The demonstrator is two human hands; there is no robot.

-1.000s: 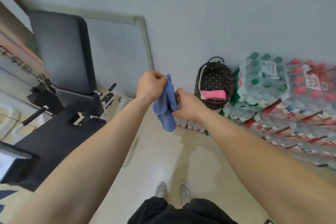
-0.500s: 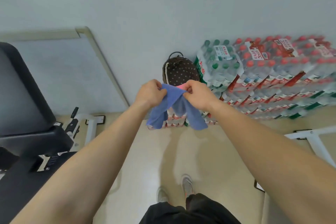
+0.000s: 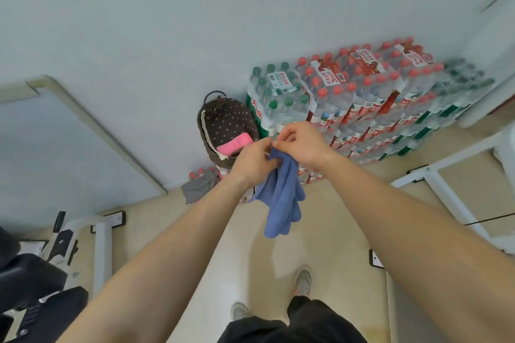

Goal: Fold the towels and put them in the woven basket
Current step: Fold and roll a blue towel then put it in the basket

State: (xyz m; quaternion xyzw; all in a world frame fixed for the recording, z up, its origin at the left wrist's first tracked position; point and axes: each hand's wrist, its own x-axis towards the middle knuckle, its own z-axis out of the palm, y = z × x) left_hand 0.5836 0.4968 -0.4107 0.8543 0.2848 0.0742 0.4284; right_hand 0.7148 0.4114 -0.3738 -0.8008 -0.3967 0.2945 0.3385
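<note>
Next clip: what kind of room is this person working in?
Likely a storage or home-gym room: shrink-wrapped water bottle packs stacked against the wall, a black padded bench, and a woven basket beside the bottles.

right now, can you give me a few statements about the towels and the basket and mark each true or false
1. The left hand and right hand both hold the blue towel. True.
2. The blue towel lies in the woven basket. False: it hangs from the hands, outside the basket.
3. A pink towel lies in the basket. True.
4. The grey cloth is in the basket. False: it lies outside, low beside the basket.
</note>
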